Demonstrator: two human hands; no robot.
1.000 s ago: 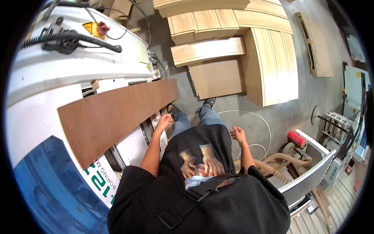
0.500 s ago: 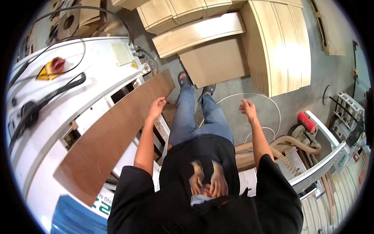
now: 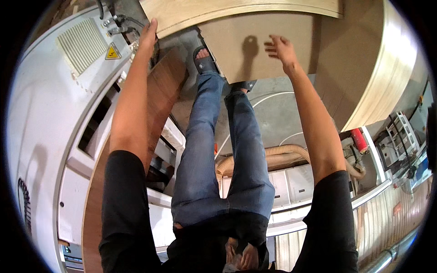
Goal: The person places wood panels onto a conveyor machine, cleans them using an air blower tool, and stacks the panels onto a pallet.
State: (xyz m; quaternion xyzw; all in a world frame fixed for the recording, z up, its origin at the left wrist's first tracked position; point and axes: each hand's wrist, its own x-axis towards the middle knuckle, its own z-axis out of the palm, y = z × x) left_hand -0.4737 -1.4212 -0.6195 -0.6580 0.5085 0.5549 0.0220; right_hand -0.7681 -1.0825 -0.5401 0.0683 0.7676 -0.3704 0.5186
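Observation:
My left hand (image 3: 149, 37) is at the left end of a light wood panel (image 3: 236, 10), its fingers closed against the panel's end, partly hidden. Above a flat brown cardboard sheet (image 3: 227, 48), my right hand (image 3: 281, 49) hangs in the air with fingers apart and nothing in it. Its shadow falls on the cardboard, just left of the hand. The cardboard lies just beyond my feet, below the panel's near edge.
To the right stands a stack of light wood boards (image 3: 387, 68). A white machine (image 3: 41, 109) fills the left, with a long brown board (image 3: 166, 82) leaning along it. A ribbed beige hose (image 3: 273, 149) and a red cylinder (image 3: 359, 140) are at the right.
I have leaned forward, so the panel and boards appear nearer. My left hand has reached forward onto the panel's end. My right hand has moved forward over the cardboard.

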